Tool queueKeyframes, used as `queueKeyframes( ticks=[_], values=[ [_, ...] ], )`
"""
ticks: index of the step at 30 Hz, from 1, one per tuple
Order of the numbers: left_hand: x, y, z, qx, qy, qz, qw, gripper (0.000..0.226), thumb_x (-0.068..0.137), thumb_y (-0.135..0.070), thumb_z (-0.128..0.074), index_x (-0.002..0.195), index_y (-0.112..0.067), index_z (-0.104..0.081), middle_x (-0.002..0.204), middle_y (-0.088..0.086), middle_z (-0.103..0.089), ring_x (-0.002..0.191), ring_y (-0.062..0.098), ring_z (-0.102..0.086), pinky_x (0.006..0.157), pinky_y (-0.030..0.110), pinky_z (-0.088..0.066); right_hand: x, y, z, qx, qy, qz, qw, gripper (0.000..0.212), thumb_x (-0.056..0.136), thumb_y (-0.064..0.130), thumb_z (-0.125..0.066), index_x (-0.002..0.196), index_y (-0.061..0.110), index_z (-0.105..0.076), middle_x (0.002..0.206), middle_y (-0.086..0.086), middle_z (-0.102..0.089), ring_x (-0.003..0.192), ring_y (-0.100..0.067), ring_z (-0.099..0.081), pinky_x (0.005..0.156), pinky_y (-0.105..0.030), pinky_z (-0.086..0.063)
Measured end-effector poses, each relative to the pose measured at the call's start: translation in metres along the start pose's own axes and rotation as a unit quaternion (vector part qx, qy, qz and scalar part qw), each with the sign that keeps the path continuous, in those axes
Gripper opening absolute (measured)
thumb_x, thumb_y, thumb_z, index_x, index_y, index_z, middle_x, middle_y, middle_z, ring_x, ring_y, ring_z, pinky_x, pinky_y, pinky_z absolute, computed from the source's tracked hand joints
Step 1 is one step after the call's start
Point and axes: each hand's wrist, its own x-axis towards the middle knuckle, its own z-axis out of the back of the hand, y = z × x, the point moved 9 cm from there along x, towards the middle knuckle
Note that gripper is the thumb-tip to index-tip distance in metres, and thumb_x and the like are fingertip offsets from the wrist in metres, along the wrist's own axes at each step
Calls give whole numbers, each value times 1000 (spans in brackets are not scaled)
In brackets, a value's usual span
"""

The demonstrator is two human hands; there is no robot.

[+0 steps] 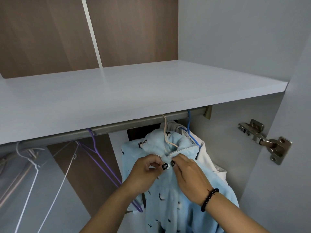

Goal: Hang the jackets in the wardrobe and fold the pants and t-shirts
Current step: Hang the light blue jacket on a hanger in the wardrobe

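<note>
I am pinching the jacket (161,195) collar with my left hand (146,172) and right hand (188,175), button between them.

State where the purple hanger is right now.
In the head view, the purple hanger hangs bare on the rail, left of the light blue jacket.
</note>
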Motion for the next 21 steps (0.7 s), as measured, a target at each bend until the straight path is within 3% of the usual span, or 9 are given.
queueKeyframes(
  ticks=[5, 9, 12, 15, 21],
  values=[
    [-5, 3, -1, -21, -20, -47, 998, 7, 86, 3, -66, 80, -1, -68, 77, -3, -61, 75, 7, -58, 67, 19, -48, 0, -14, 4, 119, -35, -80, 989, 33, 92, 7, -50, 68, 30, -47, 71, 15, -47, 65, -3, -47, 61, -12, -36],
    [-11, 13, -5, -56, -52, -40, 996, 10, 87, 5, -65, 80, -2, -68, 82, -1, -66, 78, 8, -60, 69, 18, -47, -10, -32, 1, 227, -59, -171, 957, 32, 81, -3, -62, 56, 10, -49, 62, 8, -42, 57, -5, -42, 57, -13, -34],
    [-18, 21, -10, -80, -77, -41, 993, 10, 86, 5, -66, 80, -3, -69, 85, 3, -67, 81, 13, -63, 73, 21, -48, -19, -38, -8, 259, -67, -204, 942, 43, 79, -7, -61, 50, 18, -41, 57, 11, -38, 54, -4, -39, 55, -13, -31],
    [-23, 26, -11, -83, -96, -50, 991, 8, 85, -2, -67, 78, -6, -69, 88, 6, -66, 85, 19, -64, 74, 22, -50, -30, -48, -21, 291, -68, -247, 922, 44, 82, -1, -63, 49, 20, -43, 51, 12, -40, 51, -3, -37, 53, -17, -31],
    [-30, 62, -16, -104, -156, 83, 979, 15, 84, -1, -70, 76, -13, -75, 78, 0, -73, 72, 6, -65, 70, 19, -47, -51, -64, -50, 271, -23, -284, 920, 37, 80, 2, -66, 48, 11, -47, 52, 9, -46, 51, -4, -44, 55, -17, -36]
  ],
)
